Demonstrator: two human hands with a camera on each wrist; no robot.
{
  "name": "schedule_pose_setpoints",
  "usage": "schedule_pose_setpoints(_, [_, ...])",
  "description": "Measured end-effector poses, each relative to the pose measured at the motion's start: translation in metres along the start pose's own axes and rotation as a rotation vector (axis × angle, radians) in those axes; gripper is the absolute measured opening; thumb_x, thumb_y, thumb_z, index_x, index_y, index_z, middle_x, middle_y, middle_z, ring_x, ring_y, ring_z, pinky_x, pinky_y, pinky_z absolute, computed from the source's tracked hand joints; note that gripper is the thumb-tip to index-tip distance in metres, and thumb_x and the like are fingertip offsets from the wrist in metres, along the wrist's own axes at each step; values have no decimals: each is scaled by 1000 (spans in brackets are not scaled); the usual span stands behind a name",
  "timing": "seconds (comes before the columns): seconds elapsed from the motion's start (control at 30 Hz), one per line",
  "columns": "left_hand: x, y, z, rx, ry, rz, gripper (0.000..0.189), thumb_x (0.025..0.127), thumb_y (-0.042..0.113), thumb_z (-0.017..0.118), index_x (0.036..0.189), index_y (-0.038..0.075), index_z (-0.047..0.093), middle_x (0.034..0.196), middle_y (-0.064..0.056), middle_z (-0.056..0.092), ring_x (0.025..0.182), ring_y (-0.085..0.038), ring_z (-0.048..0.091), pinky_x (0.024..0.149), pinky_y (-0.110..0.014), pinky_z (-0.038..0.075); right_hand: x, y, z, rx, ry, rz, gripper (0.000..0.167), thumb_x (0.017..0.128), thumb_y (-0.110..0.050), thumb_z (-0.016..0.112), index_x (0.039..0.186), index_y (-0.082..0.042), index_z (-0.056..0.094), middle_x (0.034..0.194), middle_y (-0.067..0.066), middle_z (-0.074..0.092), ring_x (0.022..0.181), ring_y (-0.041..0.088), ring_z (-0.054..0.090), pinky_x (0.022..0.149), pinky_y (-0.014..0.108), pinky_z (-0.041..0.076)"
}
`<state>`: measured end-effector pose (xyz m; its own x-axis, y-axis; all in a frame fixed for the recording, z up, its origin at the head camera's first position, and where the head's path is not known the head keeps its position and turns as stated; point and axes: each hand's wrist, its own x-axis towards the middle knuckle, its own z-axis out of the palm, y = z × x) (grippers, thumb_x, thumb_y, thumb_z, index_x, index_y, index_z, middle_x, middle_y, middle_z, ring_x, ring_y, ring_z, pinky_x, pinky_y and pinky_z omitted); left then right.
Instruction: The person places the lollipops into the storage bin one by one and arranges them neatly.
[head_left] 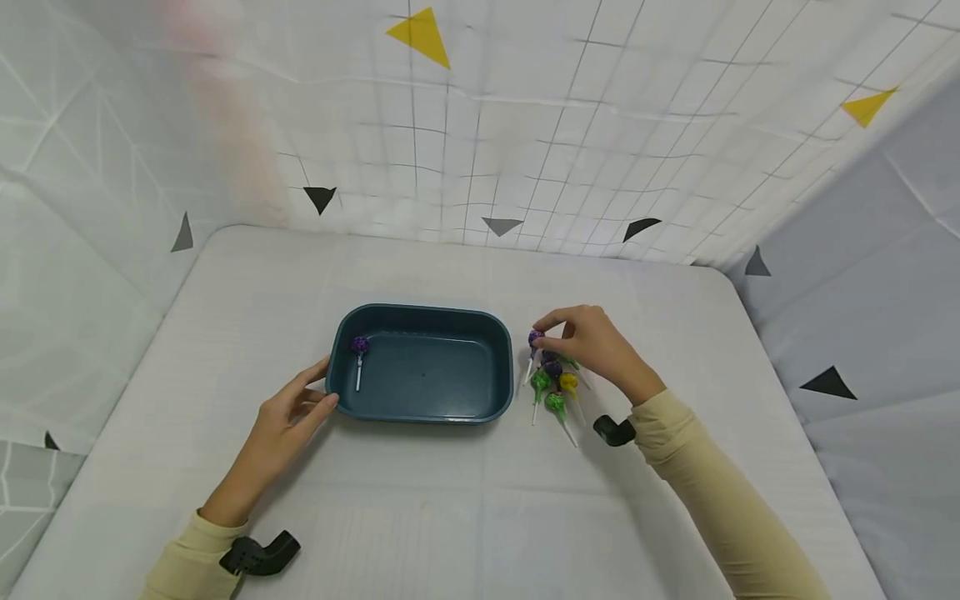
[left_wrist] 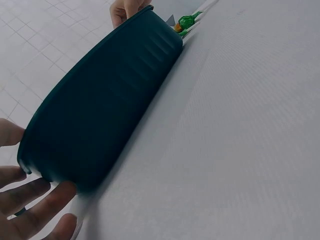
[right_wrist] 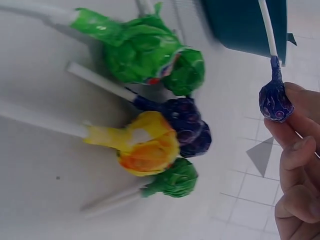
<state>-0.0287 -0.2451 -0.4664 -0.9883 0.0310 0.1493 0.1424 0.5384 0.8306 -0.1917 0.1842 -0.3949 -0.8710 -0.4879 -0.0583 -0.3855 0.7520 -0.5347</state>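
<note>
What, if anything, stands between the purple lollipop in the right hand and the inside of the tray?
Only the right-side wall of the tray seems to stand between the purple lollipop, pinched by the right hand, and the inside. The loose lollipops lie beside the tray, not in between.

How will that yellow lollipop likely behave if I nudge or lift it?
The yellow lollipop probably pivots or rolls when nudged, given its rounded head. It may disturb the purple lollipop lying close beside it. Its straight, thin stick looks fairly stiff, so it likely won't flop when lifted.
</note>
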Motion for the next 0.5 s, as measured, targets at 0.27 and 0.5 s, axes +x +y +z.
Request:
schedule_pose_setpoints(0.27, [0, 1, 0, 0, 2, 5, 57, 105, 19, 62, 159, 15, 43, 152, -16, 55, 102, 9, 60, 92, -6, 45, 2, -12, -8, 1, 6, -7, 26, 92, -28, 80, 115, -14, 80, 110, 7, 79, 71, 18, 59, 54, 28, 48])
schedule_pose_setpoints(0.5, [-1, 2, 1, -8, 6, 9, 57, 104, 17, 62, 158, 13, 44, 151, -18, 56, 102, 9, 60, 91, -6, 46, 5, -22, -11, 2, -3, 2, 25, 92, -29, 80, 114, -16, 80, 109, 4, 79, 72, 20, 59, 57, 30, 51])
